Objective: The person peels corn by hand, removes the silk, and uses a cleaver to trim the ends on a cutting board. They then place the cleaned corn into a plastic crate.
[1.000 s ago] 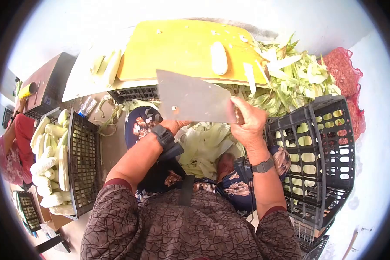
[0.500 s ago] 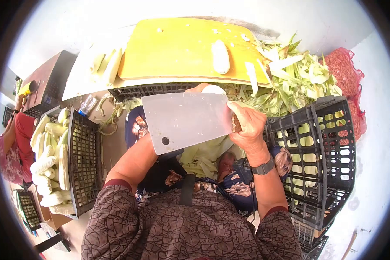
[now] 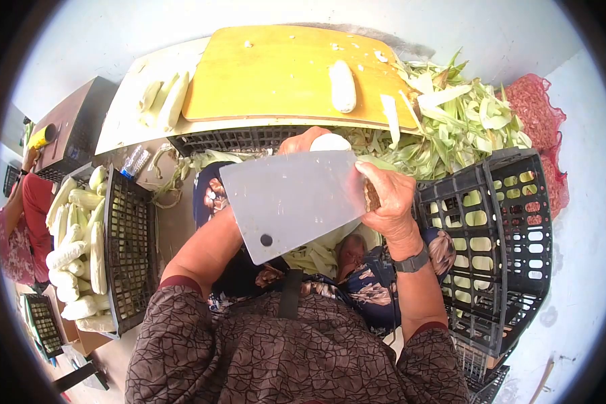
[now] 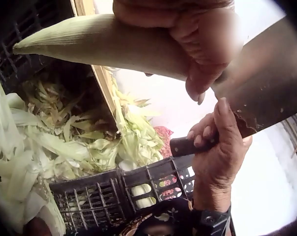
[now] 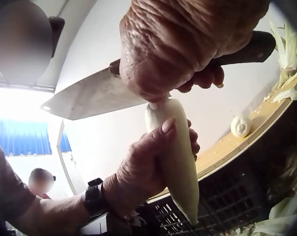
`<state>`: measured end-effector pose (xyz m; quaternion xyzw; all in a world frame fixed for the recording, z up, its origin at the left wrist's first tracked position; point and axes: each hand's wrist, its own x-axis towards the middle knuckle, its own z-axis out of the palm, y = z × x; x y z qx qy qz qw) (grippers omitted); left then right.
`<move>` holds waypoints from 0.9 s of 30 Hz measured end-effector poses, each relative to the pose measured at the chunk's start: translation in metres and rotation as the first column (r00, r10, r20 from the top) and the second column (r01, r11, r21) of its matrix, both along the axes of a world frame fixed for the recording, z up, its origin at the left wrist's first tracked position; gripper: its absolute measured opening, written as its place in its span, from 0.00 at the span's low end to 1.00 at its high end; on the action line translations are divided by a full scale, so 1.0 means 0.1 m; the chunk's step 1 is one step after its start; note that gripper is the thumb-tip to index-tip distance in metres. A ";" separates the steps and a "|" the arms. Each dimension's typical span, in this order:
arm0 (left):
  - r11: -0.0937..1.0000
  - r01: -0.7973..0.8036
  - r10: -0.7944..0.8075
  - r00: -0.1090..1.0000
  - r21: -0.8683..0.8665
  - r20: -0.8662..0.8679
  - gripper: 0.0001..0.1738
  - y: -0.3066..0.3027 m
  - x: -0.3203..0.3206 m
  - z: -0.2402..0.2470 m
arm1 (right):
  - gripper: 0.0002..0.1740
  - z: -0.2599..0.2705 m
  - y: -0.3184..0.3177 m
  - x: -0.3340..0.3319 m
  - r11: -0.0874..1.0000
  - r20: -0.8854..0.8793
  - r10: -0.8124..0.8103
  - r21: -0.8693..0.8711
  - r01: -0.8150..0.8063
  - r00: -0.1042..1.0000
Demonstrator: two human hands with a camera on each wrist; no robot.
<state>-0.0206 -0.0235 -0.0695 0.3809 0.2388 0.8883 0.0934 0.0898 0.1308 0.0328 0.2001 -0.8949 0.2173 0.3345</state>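
Note:
My left hand [image 3: 301, 140] grips an ear of corn in pale green husk [image 4: 114, 44]; its cut, whitish end [image 3: 330, 143] shows beyond the blade in the head view. The right hand [image 3: 392, 195] holds a cleaver [image 3: 289, 195] by its dark handle [image 4: 183, 146], with the broad blade spread over my lap. In the right wrist view, the right thumb side is right at the ear's blunt end while the left thumb [image 5: 168, 126] lies along the husk. The blade hides part of my left hand in the head view.
A yellow cutting board [image 3: 269, 74] bears one trimmed ear [image 3: 343, 87]; more ears [image 3: 173, 102] lie left of it. Stripped husks [image 3: 461, 114] heap at right. Black crates stand on both sides, the left crate [image 3: 133, 256] beside piled corn [image 3: 81, 249]. Another person [image 3: 30, 229] is far left.
The left hand has come up from near my knee to beyond the blade, with the ear's end now showing. The cleaver has swung round, its far corner dropping toward my lap.

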 end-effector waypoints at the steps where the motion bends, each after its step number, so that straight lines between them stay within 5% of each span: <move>1: 1.000 0.006 -0.006 1.000 0.028 0.001 0.28 0.13 -0.10 0.03 | 0.24 0.01 0.00 0.01 1.000 0.004 0.007 0.000 -0.007 1.000; 6: 0.989 0.043 -0.045 0.999 0.138 0.008 0.28 0.21 -0.08 0.01 | 0.23 -0.02 0.01 -0.01 0.999 -0.051 0.028 -0.029 -0.030 0.998; 8: 0.961 -0.163 0.146 0.985 -0.224 -0.094 0.26 0.11 0.00 0.17 | 0.23 -0.03 -0.01 -0.02 1.000 -0.083 0.024 -0.012 -0.025 0.996; 11: 0.612 -0.473 0.318 0.881 -0.633 -0.351 0.24 -0.05 0.05 0.37 | 0.19 -0.03 -0.04 -0.04 0.998 -0.114 0.035 -0.051 -0.041 0.993; 12: 0.613 -0.474 0.319 0.881 -0.632 -0.351 0.24 -0.07 0.01 0.35 | 0.19 -0.05 -0.03 -0.03 0.999 -0.099 0.035 -0.031 -0.038 0.994; 14: 0.649 -0.234 0.116 0.971 -0.724 -0.210 0.22 -0.07 -0.09 0.28 | 0.18 -0.07 -0.02 -0.04 0.999 -0.086 0.035 -0.009 -0.036 0.996; 18: 0.661 -0.277 0.076 0.950 -0.698 -0.304 0.16 -0.15 -0.04 0.52 | 0.17 -0.06 -0.03 -0.06 0.999 -0.112 0.040 -0.020 -0.043 0.993; 21: 0.558 -0.244 -0.022 0.951 -0.793 -0.308 0.17 -0.21 -0.02 0.68 | 0.14 -0.07 0.02 -0.08 1.000 -0.102 -0.010 -0.014 0.008 0.995; 23: 0.465 -0.522 0.076 0.828 -0.715 -0.555 0.16 -0.18 -0.01 0.62 | 0.11 -0.03 0.10 -0.08 0.997 -0.052 -0.072 -0.006 0.072 0.996; 27: 0.614 -0.324 0.037 0.922 -0.720 -0.385 0.17 -0.20 -0.06 0.63 | 0.16 -0.07 0.18 -0.06 0.996 -0.074 -0.086 0.029 0.089 0.994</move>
